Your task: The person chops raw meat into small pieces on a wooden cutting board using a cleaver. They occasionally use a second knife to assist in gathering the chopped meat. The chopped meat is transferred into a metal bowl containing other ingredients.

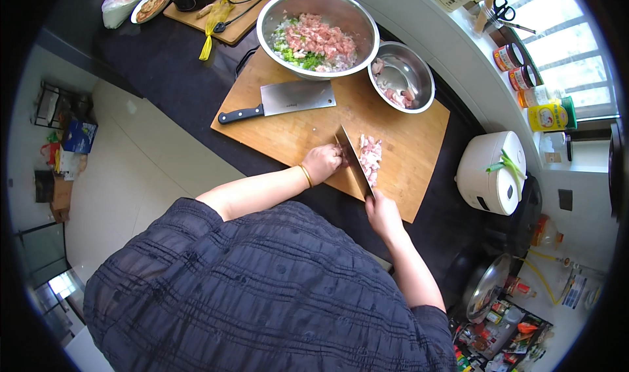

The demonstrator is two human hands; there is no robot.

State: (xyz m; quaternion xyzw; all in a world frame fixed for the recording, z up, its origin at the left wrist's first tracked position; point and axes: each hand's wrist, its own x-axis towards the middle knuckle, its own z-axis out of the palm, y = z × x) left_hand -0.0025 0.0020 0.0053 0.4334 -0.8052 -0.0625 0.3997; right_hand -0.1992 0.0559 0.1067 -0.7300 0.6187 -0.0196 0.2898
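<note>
My right hand point(384, 216) grips the handle of a kitchen knife point(354, 162), its blade standing on edge over the wooden cutting board point(282, 139). Left of the blade, my left hand point(322, 164) has its fingers curled down on a piece of raw meat, mostly hidden beneath them. Small diced raw meat point(370, 158) lies in a strip on the blade's right side. A second knife, a cleaver point(298, 98) with a black handle, rests flat farther back on the board.
Behind the cleaver stands a large steel bowl point(267, 44) holding minced meat and chopped greens. A smaller steel bowl point(427, 84) with meat pieces sits beside it. A white rice cooker point(488, 172) with a green onion point(508, 164) on its lid is at right. Jars point(521, 77) line the windowsill.
</note>
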